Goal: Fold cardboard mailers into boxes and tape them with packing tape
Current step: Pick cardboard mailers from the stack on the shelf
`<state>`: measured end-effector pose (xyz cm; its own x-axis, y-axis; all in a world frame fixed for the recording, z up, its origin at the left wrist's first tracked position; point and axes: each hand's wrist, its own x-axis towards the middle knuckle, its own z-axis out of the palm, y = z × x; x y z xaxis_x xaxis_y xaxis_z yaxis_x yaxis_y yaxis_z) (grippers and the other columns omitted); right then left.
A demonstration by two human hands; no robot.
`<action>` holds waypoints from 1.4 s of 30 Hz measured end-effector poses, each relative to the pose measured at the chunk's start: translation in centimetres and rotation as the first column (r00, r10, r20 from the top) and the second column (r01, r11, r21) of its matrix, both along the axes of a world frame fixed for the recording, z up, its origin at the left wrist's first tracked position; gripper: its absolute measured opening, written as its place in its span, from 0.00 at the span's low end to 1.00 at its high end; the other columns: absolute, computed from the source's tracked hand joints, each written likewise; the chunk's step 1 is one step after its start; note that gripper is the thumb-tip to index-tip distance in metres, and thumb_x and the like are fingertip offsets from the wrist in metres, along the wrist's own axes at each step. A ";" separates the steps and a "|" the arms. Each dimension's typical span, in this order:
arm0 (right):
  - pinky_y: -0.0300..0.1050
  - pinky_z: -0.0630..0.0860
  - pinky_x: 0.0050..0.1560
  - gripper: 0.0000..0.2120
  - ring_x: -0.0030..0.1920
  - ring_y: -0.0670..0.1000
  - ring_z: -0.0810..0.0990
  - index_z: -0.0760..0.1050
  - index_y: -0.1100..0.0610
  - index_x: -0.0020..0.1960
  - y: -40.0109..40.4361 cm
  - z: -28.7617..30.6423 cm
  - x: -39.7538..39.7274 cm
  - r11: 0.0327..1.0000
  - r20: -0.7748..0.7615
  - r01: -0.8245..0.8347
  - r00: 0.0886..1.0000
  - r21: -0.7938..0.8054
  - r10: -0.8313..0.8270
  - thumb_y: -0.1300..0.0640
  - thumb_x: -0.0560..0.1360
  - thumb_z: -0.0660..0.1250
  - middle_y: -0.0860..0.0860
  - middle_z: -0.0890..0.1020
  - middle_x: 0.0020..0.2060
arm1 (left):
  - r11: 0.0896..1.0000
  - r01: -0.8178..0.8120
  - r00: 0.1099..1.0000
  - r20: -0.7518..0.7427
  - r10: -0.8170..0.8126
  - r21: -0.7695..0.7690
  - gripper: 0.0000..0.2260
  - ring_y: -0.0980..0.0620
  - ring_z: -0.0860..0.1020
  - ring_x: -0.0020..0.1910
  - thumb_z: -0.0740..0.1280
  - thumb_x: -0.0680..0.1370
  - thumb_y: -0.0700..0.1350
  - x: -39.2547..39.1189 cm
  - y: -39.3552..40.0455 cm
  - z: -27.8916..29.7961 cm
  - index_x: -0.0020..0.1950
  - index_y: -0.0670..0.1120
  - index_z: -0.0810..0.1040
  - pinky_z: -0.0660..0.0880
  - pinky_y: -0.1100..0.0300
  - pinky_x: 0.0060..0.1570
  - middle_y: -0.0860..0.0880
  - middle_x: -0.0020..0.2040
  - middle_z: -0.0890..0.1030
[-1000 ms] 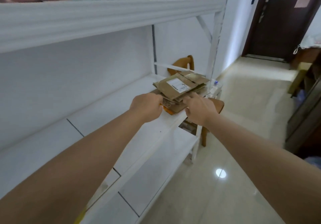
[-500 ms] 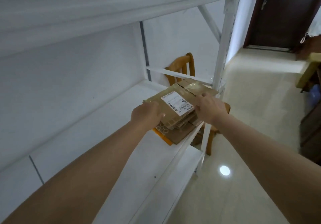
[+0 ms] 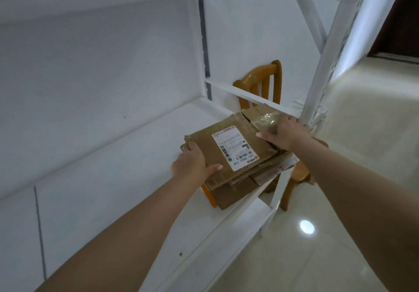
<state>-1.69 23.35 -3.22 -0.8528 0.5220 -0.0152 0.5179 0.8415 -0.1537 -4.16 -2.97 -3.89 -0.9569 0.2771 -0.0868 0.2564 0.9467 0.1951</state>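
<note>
Both bare forearms reach forward and slightly down from the bottom of the view toward the stack of flattened brown cardboard mailers (image 3: pixel 235 155), the landmark here. The left hand (image 3: pixel 190 167) grips the stack's near-left corner, thumb lying flat on the top sheet and fingers curled under the edge. The right hand (image 3: pixel 283 133) clasps the stack's far-right side, thumb stretched across the top and the other fingers wrapped over the edge beside a patch of shiny clear tape (image 3: pixel 264 121).

The stack lies at the front corner of the white shelf board (image 3: pixel 127 167), partly overhanging its front edge. The top mailer carries a white printed shipping label (image 3: pixel 233 147). An orange-edged sheet (image 3: pixel 207 195) peeks from beneath the stack on its near side.

The task looks barely begun: every mailer is flat, none is folded into a box, and no roll of packing tape is in sight. The stack may be just lifting off the board, though that is hard to tell.

Behind the stack stands a wooden slat-backed chair (image 3: pixel 263 83), and right of it the white shelf upright (image 3: pixel 322 83).
</note>
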 end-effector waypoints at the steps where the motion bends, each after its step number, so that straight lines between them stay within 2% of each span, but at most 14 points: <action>1: 0.62 0.64 0.67 0.53 0.70 0.64 0.67 0.56 0.58 0.75 0.3 -0.4 -0.1 1.000 0.024 -0.010 1.000 -0.024 0.010 0.22 0.64 0.59 0.62 0.69 0.70 | 1.000 -0.013 1.000 0.017 0.013 0.015 0.46 0.42 0.73 0.65 0.67 0.71 0.67 0.1 0.1 -0.2 0.75 0.39 0.52 0.73 0.48 0.55 0.42 0.69 0.70; 8: 0.62 0.66 0.64 0.60 0.66 0.66 0.68 0.64 0.60 0.68 0.6 0.8 0.3 0.993 -0.159 0.082 0.985 0.089 -0.067 0.14 0.54 0.53 0.64 0.71 0.64 | 0.960 -0.066 0.998 0.041 0.057 0.272 0.44 0.41 0.69 0.68 0.70 0.71 0.63 0.7 0.1 0.3 0.75 0.40 0.53 0.70 0.45 0.64 0.41 0.69 0.69; 11: 0.59 0.70 0.61 0.59 0.63 0.64 0.70 0.64 0.62 0.67 0.1 3.4 0.8 0.994 -0.287 0.098 0.954 0.043 -0.082 0.15 0.55 0.54 0.63 0.72 0.61 | 0.849 -0.079 0.995 -0.004 0.095 0.523 0.41 0.42 0.70 0.67 0.71 0.72 0.60 1.0 -0.5 1.9 0.74 0.41 0.55 0.71 0.45 0.64 0.42 0.68 0.70; 14: 0.59 0.73 0.57 0.56 0.61 0.63 0.73 0.62 0.63 0.67 -1.6 6.0 1.4 0.994 -0.391 0.101 0.914 -0.038 -0.108 0.19 0.58 0.60 0.61 0.72 0.60 | 0.702 -0.126 0.984 -0.003 0.180 0.701 0.34 0.43 0.74 0.63 0.70 0.75 0.56 1.3 -1.7 4.1 0.70 0.40 0.59 0.73 0.56 0.53 0.42 0.65 0.73; 18: 0.59 0.73 0.54 0.50 0.59 0.64 0.75 0.60 0.61 0.67 -6.2 8.6 2.3 0.992 -0.482 0.072 0.869 -0.103 -0.113 0.23 0.64 0.62 0.59 0.72 0.61 | 0.660 -0.194 0.963 0.014 0.267 0.726 0.28 0.44 0.76 0.57 0.68 0.77 0.57 1.9 -6.6 5.9 0.67 0.39 0.65 0.71 0.58 0.46 0.43 0.60 0.76; 22: 0.57 0.73 0.52 0.47 0.60 0.65 0.76 0.56 0.63 0.70 -13.1 9.6 3.3 0.994 -0.424 0.034 0.902 -0.103 -0.075 0.29 0.69 0.65 0.60 0.72 0.63 | 0.621 -0.282 0.946 0.103 0.309 0.732 0.26 0.48 0.75 0.51 0.69 0.76 0.57 3.9 -13.6 5.4 0.64 0.40 0.69 0.72 0.56 0.45 0.45 0.58 0.76; 24: 0.53 0.73 0.46 0.39 0.56 0.62 0.78 0.60 0.60 0.69 -15.5 8.9 4.2 0.978 -0.422 0.023 0.900 -0.205 -0.109 0.34 0.72 0.66 0.58 0.75 0.59 | 0.583 -0.324 0.934 0.153 0.324 0.745 0.24 0.47 0.76 0.51 0.68 0.77 0.56 5.1 -16.1 4.1 0.63 0.40 0.69 0.73 0.55 0.45 0.44 0.57 0.76; 26: 0.44 0.69 0.36 0.30 0.42 0.54 0.77 0.65 0.58 0.65 -16.5 7.8 5.7 0.937 -0.473 0.016 0.860 -0.349 -0.191 0.38 0.75 0.65 0.51 0.77 0.47 | 0.523 -0.359 0.923 0.209 0.323 0.773 0.22 0.49 0.74 0.48 0.68 0.78 0.54 6.3 -17.7 3.0 0.63 0.41 0.69 0.73 0.56 0.44 0.44 0.57 0.76; 28: 0.45 0.68 0.36 0.25 0.37 0.48 0.72 0.66 0.57 0.65 -16.6 6.9 7.3 0.892 -0.500 0.006 0.826 -0.453 -0.259 0.41 0.76 0.64 0.47 0.73 0.40 | 0.431 -0.400 0.907 0.281 0.315 0.809 0.21 0.50 0.75 0.48 0.67 0.78 0.52 7.2 -18.3 2.2 0.65 0.41 0.69 0.73 0.56 0.44 0.45 0.58 0.76; 32: 0.48 0.72 0.47 0.23 0.50 0.55 0.76 0.69 0.58 0.67 -15.1 5.8 9.9 0.841 -0.469 0.035 0.817 -0.539 -0.335 0.44 0.78 0.63 0.53 0.76 0.53 | 0.238 -0.476 0.874 0.426 0.233 0.846 0.22 0.46 0.79 0.55 0.68 0.79 0.48 7.5 -17.4 2.1 0.68 0.41 0.68 0.79 0.49 0.54 0.44 0.61 0.77; 34: 0.48 0.72 0.50 0.22 0.55 0.57 0.76 0.71 0.60 0.68 -13.8 5.4 10.3 0.800 -0.439 0.049 0.815 -0.598 -0.378 0.48 0.81 0.59 0.56 0.77 0.59 | 0.169 -0.509 0.858 0.483 0.175 0.844 0.21 0.45 0.81 0.54 0.68 0.79 0.45 7.2 -16.8 2.9 0.70 0.41 0.67 0.80 0.46 0.54 0.42 0.61 0.78; 38: 0.48 0.81 0.35 0.18 0.41 0.58 0.83 0.67 0.64 0.68 -12.4 4.5 9.9 0.527 -0.293 0.019 0.814 -0.850 -0.501 0.58 0.83 0.51 0.61 0.80 0.53 | 0.099 -0.516 0.847 0.490 0.205 0.851 0.19 0.46 0.83 0.45 0.67 0.79 0.43 6.0 -16.8 5.6 0.68 0.38 0.71 0.82 0.51 0.43 0.43 0.51 0.82; 40: 0.51 0.81 0.39 0.19 0.40 0.60 0.82 0.67 0.66 0.66 -13.0 3.2 9.6 0.379 -0.164 0.053 0.840 -0.924 -0.517 0.55 0.84 0.50 0.62 0.81 0.44 | 0.090 -0.515 0.842 0.484 0.239 0.852 0.15 0.48 0.82 0.41 0.67 0.79 0.43 5.8 -17.1 6.6 0.64 0.37 0.74 0.81 0.55 0.38 0.45 0.45 0.82; 42: 0.51 0.80 0.44 0.20 0.47 0.62 0.82 0.70 0.67 0.64 -14.9 1.6 9.3 0.326 -0.045 0.102 0.909 -0.940 -0.415 0.54 0.83 0.50 0.64 0.81 0.48 | 0.077 -0.533 0.826 0.498 0.262 0.843 0.13 0.48 0.82 0.38 0.67 0.80 0.42 6.1 -18.0 6.7 0.61 0.36 0.75 0.80 0.57 0.34 0.45 0.42 0.81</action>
<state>7.61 8.47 -1.66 -0.7281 0.5105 -0.4573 0.4942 -0.0714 -0.8664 1.99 -21.02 2.83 -0.9542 -0.1463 -0.2610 -0.2568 -0.0471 0.9653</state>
